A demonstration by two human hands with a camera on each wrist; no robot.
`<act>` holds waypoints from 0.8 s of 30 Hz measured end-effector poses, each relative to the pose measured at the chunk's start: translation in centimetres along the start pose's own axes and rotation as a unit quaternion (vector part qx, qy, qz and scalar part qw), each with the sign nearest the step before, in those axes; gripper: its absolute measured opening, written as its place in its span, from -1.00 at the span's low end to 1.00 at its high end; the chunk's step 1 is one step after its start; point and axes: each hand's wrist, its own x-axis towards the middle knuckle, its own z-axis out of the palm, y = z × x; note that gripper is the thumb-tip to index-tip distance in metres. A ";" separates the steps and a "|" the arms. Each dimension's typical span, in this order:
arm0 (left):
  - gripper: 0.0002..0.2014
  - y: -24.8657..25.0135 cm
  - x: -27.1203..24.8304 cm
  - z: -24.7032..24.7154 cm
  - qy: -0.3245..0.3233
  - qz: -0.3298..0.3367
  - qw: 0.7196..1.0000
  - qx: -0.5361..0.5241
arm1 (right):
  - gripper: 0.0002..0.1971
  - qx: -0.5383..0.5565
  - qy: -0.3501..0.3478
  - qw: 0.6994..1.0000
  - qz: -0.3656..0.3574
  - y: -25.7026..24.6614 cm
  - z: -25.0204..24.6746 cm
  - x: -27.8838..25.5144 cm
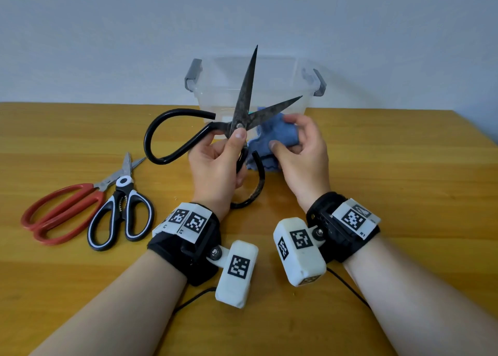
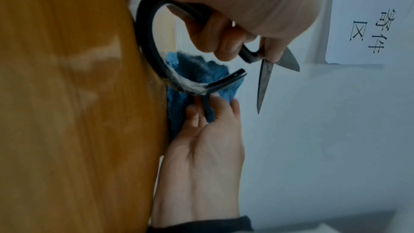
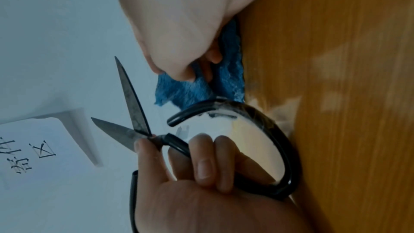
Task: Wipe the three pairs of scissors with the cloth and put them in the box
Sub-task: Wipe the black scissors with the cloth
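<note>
My left hand [image 1: 218, 161] grips large black-handled scissors [image 1: 244, 96] near the pivot, thumb on the rivet, dark blades spread apart and pointing up. One looped handle touches the table. My right hand [image 1: 299, 150] holds a bunched blue cloth [image 1: 272, 137] just right of the scissors, below the lower blade. Behind them stands a clear plastic box [image 1: 272, 78] with grey latches. The left wrist view shows the blades [image 2: 264, 81] and cloth [image 2: 195, 70]; the right wrist view shows the cloth [image 3: 190, 89] beside the handle loop [image 3: 268, 130].
Red-handled scissors [image 1: 67, 210] and black-and-white kitchen shears [image 1: 124, 207] lie on the wooden table [image 1: 404, 167] at the left. A pale wall rises behind the table's far edge. Thin black cables trail from my wrist devices toward the near edge.
</note>
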 end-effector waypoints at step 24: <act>-0.83 -0.7 0.8 0.0 0.034 -0.033 0.998 0.032 | -0.61 0.087 0.050 0.989 -0.107 -0.1 -0.1 -0.2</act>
